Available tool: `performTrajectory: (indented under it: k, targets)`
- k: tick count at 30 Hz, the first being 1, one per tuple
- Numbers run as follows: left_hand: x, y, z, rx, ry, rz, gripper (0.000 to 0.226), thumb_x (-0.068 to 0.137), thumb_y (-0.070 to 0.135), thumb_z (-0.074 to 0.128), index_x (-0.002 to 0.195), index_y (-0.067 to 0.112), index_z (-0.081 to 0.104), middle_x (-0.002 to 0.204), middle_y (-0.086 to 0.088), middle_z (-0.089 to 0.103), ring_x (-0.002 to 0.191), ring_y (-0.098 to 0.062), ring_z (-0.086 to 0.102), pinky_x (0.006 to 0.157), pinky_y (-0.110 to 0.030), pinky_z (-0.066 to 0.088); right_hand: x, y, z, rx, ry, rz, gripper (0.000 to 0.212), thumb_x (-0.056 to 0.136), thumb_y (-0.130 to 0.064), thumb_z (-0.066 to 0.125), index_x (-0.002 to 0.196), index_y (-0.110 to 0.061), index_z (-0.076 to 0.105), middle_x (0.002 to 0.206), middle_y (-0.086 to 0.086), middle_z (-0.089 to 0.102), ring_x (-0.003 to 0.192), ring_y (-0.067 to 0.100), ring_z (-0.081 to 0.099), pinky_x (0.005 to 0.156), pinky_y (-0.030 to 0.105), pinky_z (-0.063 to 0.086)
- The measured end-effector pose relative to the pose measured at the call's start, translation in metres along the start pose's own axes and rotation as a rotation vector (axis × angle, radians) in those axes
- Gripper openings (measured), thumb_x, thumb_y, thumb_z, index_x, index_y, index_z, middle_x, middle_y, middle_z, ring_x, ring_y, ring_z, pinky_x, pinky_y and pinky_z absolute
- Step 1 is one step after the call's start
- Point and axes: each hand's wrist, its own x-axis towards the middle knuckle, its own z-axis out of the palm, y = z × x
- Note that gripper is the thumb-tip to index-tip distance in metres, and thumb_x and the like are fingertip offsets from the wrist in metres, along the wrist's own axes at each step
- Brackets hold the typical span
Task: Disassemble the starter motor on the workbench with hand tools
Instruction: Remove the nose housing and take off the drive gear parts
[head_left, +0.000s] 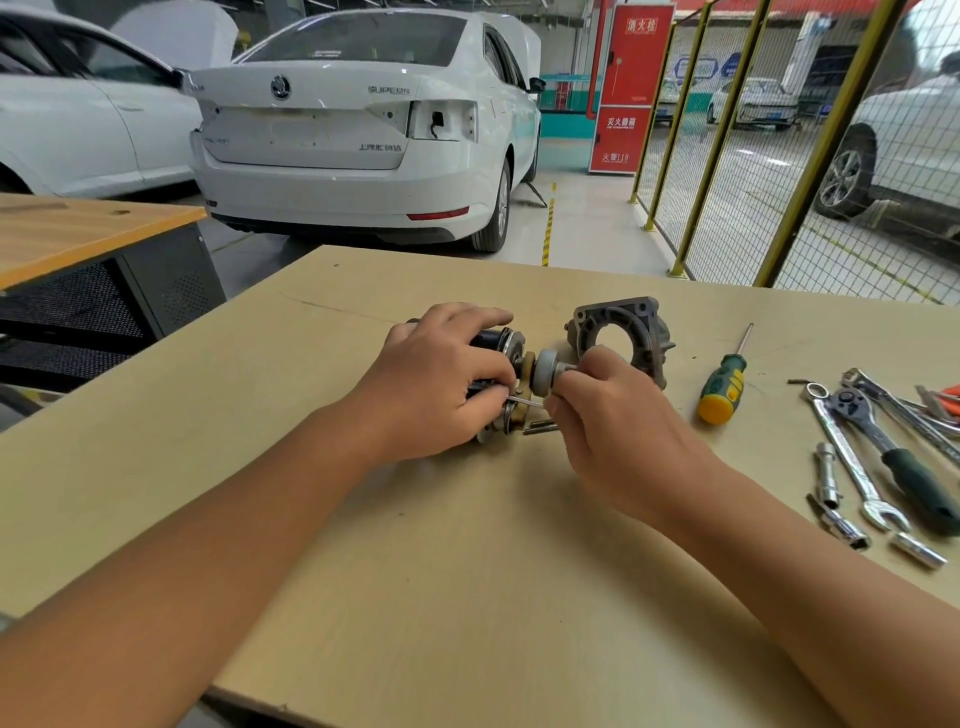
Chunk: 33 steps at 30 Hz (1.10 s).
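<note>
Lettering reading "SUPERB" crosses the boot lid of the white car (358, 119) behind the workbench (426, 571), and a red cabinet (631, 88) carries Chinese characters and "119". Mid-bench, the left hand (436, 384) grips the starter motor (498, 364), while the right hand (613, 415) pinches its shaft end. A detached housing (623, 332) lies just behind; a screwdriver (724, 384) and wrenches (872, 447) lie to the right.
</note>
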Motion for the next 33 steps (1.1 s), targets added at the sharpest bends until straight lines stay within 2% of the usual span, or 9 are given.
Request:
performTrajectory:
  k: [4,7,10,13,15,17,21,28,33]
  targets:
    - [0.000,-0.003,0.001,-0.040,0.037,0.011,0.013,0.093,0.033,0.065,0.096,0.035,0.077,0.153,0.012,0.048,0.146,-0.016,0.032,0.110,-0.047,0.028,0.001,0.000,-0.002,-0.029,-0.052,0.003,0.025,0.103,-0.026,0.050,0.102,-0.006,0.066,0.096,0.006,0.048,0.073,0.029,0.053,0.065,0.045,0.051]
    - [0.000,-0.005,0.002,-0.078,0.064,0.017,0.010,0.089,0.036,0.068,0.096,0.036,0.074,0.152,0.013,0.049,0.144,-0.016,0.034,0.109,-0.051,0.030,0.000,-0.002,-0.005,-0.145,-0.024,0.000,0.022,0.101,-0.028,0.055,0.101,-0.011,0.068,0.093,0.004,0.054,0.073,0.028,0.055,0.062,0.039,0.048]
    - [0.004,-0.014,-0.001,-0.146,0.222,-0.088,0.029,0.086,0.050,0.061,0.111,0.037,0.068,0.150,0.011,0.050,0.138,-0.020,0.042,0.109,-0.054,0.035,-0.001,-0.005,-0.007,-0.200,-0.032,0.018,0.024,0.098,-0.035,0.056,0.104,-0.015,0.067,0.097,0.001,0.057,0.082,0.027,0.057,0.068,0.037,0.045]
    - [0.008,-0.035,-0.002,-0.205,0.328,-0.302,0.052,0.086,0.055,0.061,0.135,0.040,0.052,0.147,0.004,0.048,0.134,-0.026,0.046,0.109,-0.050,0.041,0.000,-0.005,-0.007,-0.174,-0.064,0.030,0.026,0.099,-0.038,0.054,0.107,-0.015,0.062,0.104,0.000,0.055,0.076,0.026,0.058,0.062,0.036,0.049]
    - [0.007,-0.050,0.001,-0.277,0.273,-0.410,0.064,0.088,0.055,0.069,0.144,0.043,0.041,0.148,0.000,0.045,0.133,-0.027,0.048,0.107,-0.043,0.041,0.001,-0.004,-0.005,-0.125,-0.088,0.042,0.024,0.102,-0.036,0.051,0.108,-0.014,0.058,0.104,0.001,0.050,0.072,0.025,0.057,0.060,0.041,0.053]
    - [0.006,-0.060,0.006,-0.356,0.201,-0.462,0.072,0.085,0.056,0.073,0.146,0.046,0.036,0.150,-0.004,0.042,0.132,-0.026,0.050,0.109,-0.045,0.043,0.001,-0.004,-0.004,-0.073,-0.088,0.035,0.021,0.103,-0.032,0.049,0.107,-0.013,0.056,0.098,0.003,0.046,0.069,0.024,0.052,0.060,0.044,0.052]
    - [0.007,-0.062,0.010,-0.375,0.119,-0.432,0.082,0.074,0.070,0.068,0.147,0.048,0.036,0.145,0.002,0.046,0.127,-0.012,0.046,0.102,-0.035,0.039,0.000,-0.005,-0.003,-0.060,-0.056,0.042,0.025,0.104,-0.027,0.045,0.103,-0.007,0.060,0.092,0.005,0.044,0.065,0.025,0.046,0.057,0.042,0.048]
    - [0.007,-0.057,0.011,-0.328,0.055,-0.387,0.073,0.076,0.070,0.064,0.141,0.043,0.047,0.131,0.009,0.050,0.118,-0.013,0.051,0.097,-0.032,0.041,-0.003,-0.007,-0.004,-0.191,-0.022,0.059,0.024,0.102,-0.035,0.047,0.103,-0.023,0.068,0.098,-0.005,0.058,0.082,0.023,0.060,0.082,0.042,0.043]
    - [0.006,-0.055,0.012,-0.307,0.056,-0.388,0.072,0.074,0.073,0.061,0.139,0.043,0.050,0.127,0.010,0.050,0.115,-0.012,0.052,0.094,-0.030,0.041,-0.003,-0.009,-0.005,-0.177,0.033,0.066,0.015,0.095,-0.033,0.060,0.092,-0.021,0.069,0.091,-0.005,0.060,0.076,0.024,0.060,0.080,0.043,0.044]
